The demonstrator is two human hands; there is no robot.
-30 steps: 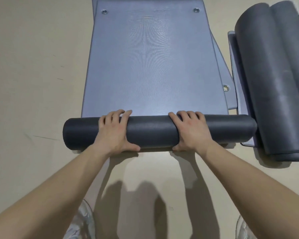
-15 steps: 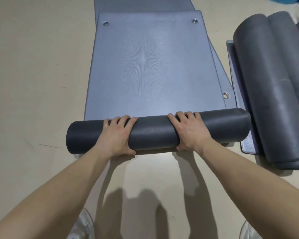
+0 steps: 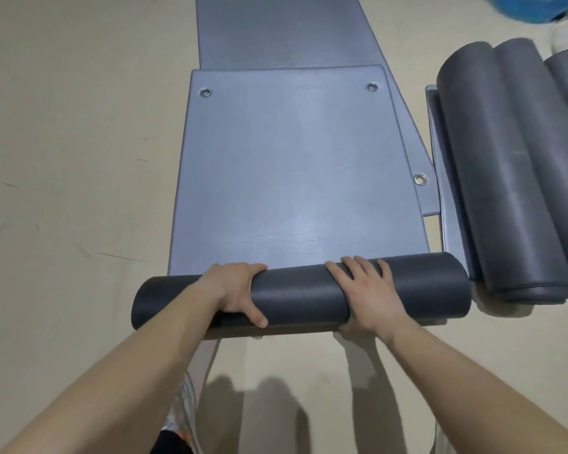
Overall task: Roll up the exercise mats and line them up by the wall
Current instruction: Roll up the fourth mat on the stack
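Note:
A grey exercise mat (image 3: 295,172) lies flat on the floor with two metal eyelets at its far end. Its near end is wound into a dark roll (image 3: 302,294) lying crosswise. My left hand (image 3: 235,290) grips the roll left of centre, fingers curled over the top and thumb on the near side. My right hand (image 3: 366,294) lies over the roll right of centre, fingers spread across its top. More flat mats (image 3: 286,31) stick out from under the top one, at the far end and along the right side.
Several rolled dark mats (image 3: 512,165) lie side by side at the right on another flat mat (image 3: 448,204), close to the roll's right end. Something blue (image 3: 535,8) sits at the top right. Beige floor (image 3: 79,158) spreads to the left. My shoes show at the bottom.
The roll has moved forward along the mat and grown thicker, leaving less flat mat. Both hands stayed on the roll. The view has tilted up, showing more of the far mats.

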